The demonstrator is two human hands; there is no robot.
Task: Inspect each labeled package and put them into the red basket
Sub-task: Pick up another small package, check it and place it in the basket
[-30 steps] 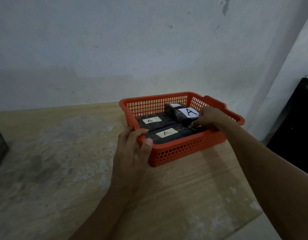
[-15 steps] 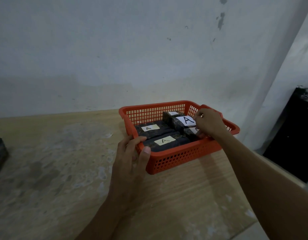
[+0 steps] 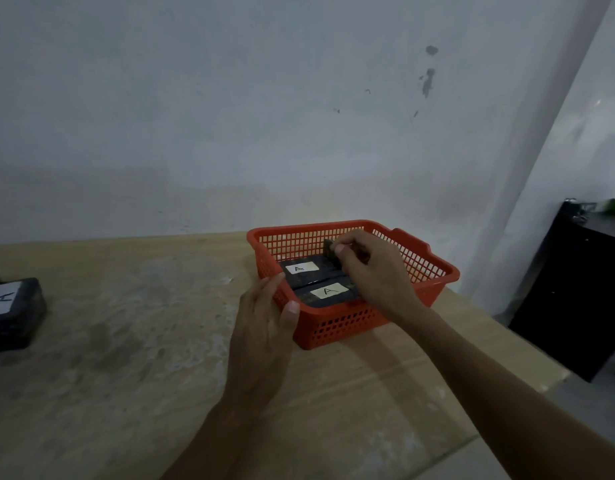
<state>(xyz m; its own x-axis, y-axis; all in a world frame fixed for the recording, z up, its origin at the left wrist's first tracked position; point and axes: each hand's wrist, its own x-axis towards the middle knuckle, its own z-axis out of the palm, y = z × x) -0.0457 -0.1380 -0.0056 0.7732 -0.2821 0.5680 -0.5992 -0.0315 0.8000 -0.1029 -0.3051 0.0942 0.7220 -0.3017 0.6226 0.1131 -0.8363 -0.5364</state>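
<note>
The red basket [image 3: 434, 268] sits on the wooden table near its right edge. Two dark flat packages with white "A" labels lie inside it, one at the front [image 3: 328, 292] and one behind it [image 3: 300, 269]. My right hand [image 3: 371, 271] is inside the basket, fingers closed on a small dark package [image 3: 330, 251] that stands tilted on edge; most of that package is hidden. My left hand [image 3: 264, 323] grips the basket's near left corner, thumb over the rim. Another dark "A"-labeled package [image 3: 13, 311] lies on the table at the far left.
A pale wall rises right behind the table [image 3: 126, 341]. A black cabinet [image 3: 576, 292] stands on the floor to the right, past the table's edge. The table's front right corner drops off close to my right forearm.
My right hand moved left across the basket and lifted a small package onto its edge. The view shifted, bringing the far-left package into sight. My left hand stayed on the basket corner.
</note>
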